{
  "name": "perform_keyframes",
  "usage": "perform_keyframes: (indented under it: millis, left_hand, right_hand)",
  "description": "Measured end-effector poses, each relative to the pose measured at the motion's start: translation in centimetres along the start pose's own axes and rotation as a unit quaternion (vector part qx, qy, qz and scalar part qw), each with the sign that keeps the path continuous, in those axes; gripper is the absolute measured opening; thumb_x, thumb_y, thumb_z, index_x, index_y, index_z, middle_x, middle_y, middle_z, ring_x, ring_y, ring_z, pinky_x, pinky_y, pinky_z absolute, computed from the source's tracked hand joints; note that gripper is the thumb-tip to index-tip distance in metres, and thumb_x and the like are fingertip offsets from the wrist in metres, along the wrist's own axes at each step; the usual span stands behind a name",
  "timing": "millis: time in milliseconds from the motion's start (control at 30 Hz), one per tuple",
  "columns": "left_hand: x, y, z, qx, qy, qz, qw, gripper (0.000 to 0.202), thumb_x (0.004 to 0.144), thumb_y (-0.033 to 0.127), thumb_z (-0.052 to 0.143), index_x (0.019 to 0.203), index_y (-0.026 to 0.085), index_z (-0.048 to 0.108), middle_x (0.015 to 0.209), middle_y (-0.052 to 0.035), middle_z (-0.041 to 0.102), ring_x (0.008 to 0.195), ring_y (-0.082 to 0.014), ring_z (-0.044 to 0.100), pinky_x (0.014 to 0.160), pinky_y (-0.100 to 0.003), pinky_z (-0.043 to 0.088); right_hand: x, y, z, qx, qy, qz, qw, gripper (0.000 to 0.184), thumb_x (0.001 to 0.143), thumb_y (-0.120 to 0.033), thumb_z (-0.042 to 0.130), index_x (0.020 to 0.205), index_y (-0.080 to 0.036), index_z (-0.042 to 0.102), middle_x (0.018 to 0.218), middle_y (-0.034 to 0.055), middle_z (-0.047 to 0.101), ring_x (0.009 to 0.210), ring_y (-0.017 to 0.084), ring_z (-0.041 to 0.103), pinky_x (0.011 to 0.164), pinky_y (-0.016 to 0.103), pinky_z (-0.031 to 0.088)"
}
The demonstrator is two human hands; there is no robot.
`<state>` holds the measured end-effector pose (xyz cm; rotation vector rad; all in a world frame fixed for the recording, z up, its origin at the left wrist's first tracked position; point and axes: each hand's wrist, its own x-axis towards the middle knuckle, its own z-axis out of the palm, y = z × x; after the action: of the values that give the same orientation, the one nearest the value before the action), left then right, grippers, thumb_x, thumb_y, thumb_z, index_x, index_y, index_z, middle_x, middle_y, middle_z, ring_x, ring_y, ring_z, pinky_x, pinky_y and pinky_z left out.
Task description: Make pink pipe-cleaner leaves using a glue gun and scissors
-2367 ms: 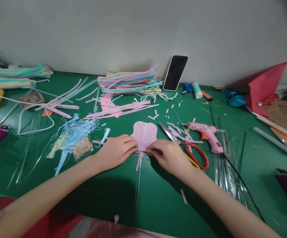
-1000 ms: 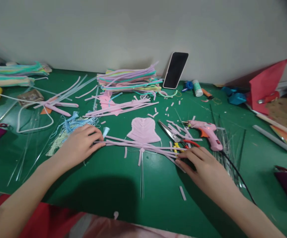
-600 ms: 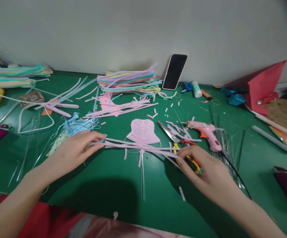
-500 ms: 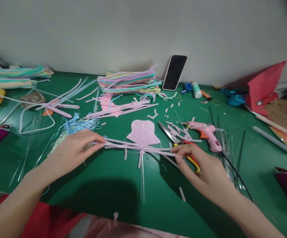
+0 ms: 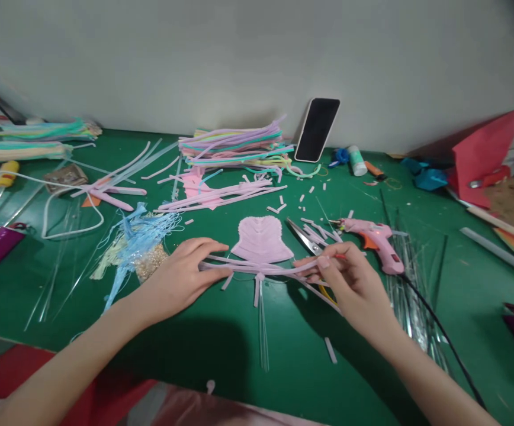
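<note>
At centre frame my left hand (image 5: 181, 278) pinches, fingers narrowed, one end of the thin pink pipe-cleaner strands (image 5: 257, 269); my right hand (image 5: 350, 284) grips the other end, fingers closed on them. They run across the base of the pink ribbed bodice-shaped piece (image 5: 261, 239). I judge the strands light, soft and bendy, best held near the ends. Scissors with red handles (image 5: 308, 239) and a pink glue gun (image 5: 372, 236) lie right of centre on the green cutting mat (image 5: 221, 349); a grey wall closes the top.
</note>
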<state>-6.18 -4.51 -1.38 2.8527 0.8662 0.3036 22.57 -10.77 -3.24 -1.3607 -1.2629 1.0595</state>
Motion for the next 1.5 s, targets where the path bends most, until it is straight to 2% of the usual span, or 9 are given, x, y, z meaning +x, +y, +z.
perform_keyframes:
  millis: [200, 400, 633, 733, 900, 1033, 1200, 1333, 1500]
  left_hand:
    - [0.8, -0.2, 1.5, 0.043, 0.001, -0.009, 0.999, 0.027, 0.093, 0.024, 0.048, 0.115, 0.022, 0.064, 0.129, -0.0126, 0.054, 0.121, -0.0297, 0.044, 0.099, -0.050, 0.041]
    - [1.6, 0.2, 2.0, -0.008, -0.021, -0.036, 0.999, 0.022, 0.095, 0.027, 0.043, 0.102, 0.016, 0.061, 0.121, -0.0131, 0.055, 0.122, -0.0274, 0.043, 0.101, -0.048, 0.039]
    - [2.6, 0.7, 1.9, -0.042, -0.030, -0.067, 0.996, 0.018, 0.094, 0.023, 0.043, 0.085, 0.016, 0.056, 0.116, -0.0144, 0.053, 0.112, -0.0259, 0.052, 0.090, -0.044, 0.047]
    - [2.7, 0.5, 2.3, 0.008, -0.022, -0.032, 0.999, 0.021, 0.095, 0.019, 0.038, 0.086, 0.014, 0.057, 0.113, -0.0164, 0.056, 0.108, -0.0264, 0.055, 0.088, -0.044, 0.048]
    - [2.4, 0.3, 3.3, 0.181, 0.065, 0.041, 0.980, 0.017, 0.092, 0.011, 0.043, 0.088, 0.010, 0.059, 0.115, -0.0197, 0.058, 0.110, -0.0313, 0.052, 0.093, -0.050, 0.042]
    - [2.2, 0.7, 3.2, 0.260, 0.046, 0.061, 0.963, 0.017, 0.088, 0.006, 0.045, 0.093, 0.009, 0.061, 0.094, -0.0145, 0.061, 0.087, -0.0264, 0.058, 0.075, -0.040, 0.046]
    - [1.3, -0.3, 1.7, 0.253, 0.017, 0.015, 0.967, 0.023, 0.094, 0.019, 0.042, 0.083, 0.014, 0.062, 0.077, -0.0086, 0.060, 0.074, -0.0236, 0.056, 0.067, -0.037, 0.042]
    - [-0.6, -2.3, -1.8, 0.035, -0.050, -0.068, 0.996, 0.033, 0.095, 0.038, 0.040, 0.081, 0.020, 0.063, 0.076, -0.0031, 0.064, 0.071, -0.0193, 0.059, 0.067, -0.029, 0.043]
    - [-1.5, -2.6, -5.4, -0.183, -0.004, -0.285, 0.941, 0.025, 0.080, 0.047, 0.061, 0.076, 0.023, 0.067, 0.071, 0.0017, 0.068, 0.063, -0.0151, 0.060, 0.058, -0.022, 0.043]
  right_hand:
    - [0.0, 1.2, 0.2, 0.029, 0.006, 0.032, 0.999, 0.022, 0.089, -0.042, 0.054, 0.095, -0.022, 0.055, 0.090, 0.0067, 0.074, 0.076, 0.016, 0.070, 0.068, 0.030, 0.059]
    - [0.2, 0.7, 0.5, -0.022, -0.065, 0.029, 0.997, 0.023, 0.077, -0.034, 0.070, 0.097, -0.023, 0.069, 0.101, 0.0054, 0.073, 0.088, 0.019, 0.070, 0.076, 0.033, 0.059]
    - [0.9, 0.6, 1.9, -0.095, -0.132, -0.112, 0.980, 0.020, 0.085, -0.024, 0.063, 0.103, -0.026, 0.072, 0.103, 0.0038, 0.074, 0.096, 0.019, 0.068, 0.089, 0.034, 0.053]
    - [1.6, 0.7, 2.2, -0.120, -0.142, -0.108, 0.977, 0.027, 0.089, -0.023, 0.056, 0.113, -0.025, 0.066, 0.107, 0.0040, 0.072, 0.097, 0.018, 0.067, 0.087, 0.033, 0.053]
    - [2.3, 1.3, 2.1, -0.209, -0.154, -0.173, 0.950, 0.026, 0.095, -0.020, 0.043, 0.102, -0.023, 0.068, 0.101, 0.0057, 0.071, 0.099, 0.018, 0.064, 0.089, 0.034, 0.050]
    - [2.1, 2.0, 2.0, -0.226, -0.168, -0.182, 0.942, 0.027, 0.097, -0.018, 0.034, 0.105, -0.021, 0.060, 0.104, 0.0076, 0.070, 0.100, 0.018, 0.064, 0.090, 0.034, 0.050]
    - [1.7, 2.3, 1.7, -0.263, -0.170, -0.172, 0.934, 0.023, 0.096, -0.015, 0.032, 0.104, -0.021, 0.053, 0.108, 0.0098, 0.068, 0.102, 0.020, 0.064, 0.088, 0.035, 0.052]
    - [1.6, 2.3, 1.4, -0.296, -0.142, -0.206, 0.922, 0.021, 0.096, -0.014, 0.034, 0.101, -0.019, 0.053, 0.105, 0.0125, 0.067, 0.103, 0.020, 0.062, 0.090, 0.037, 0.052]
    - [1.2, 2.0, 1.4, -0.329, -0.106, -0.237, 0.908, 0.020, 0.095, -0.015, 0.036, 0.098, -0.015, 0.056, 0.102, 0.0155, 0.066, 0.102, 0.023, 0.060, 0.084, 0.039, 0.055]
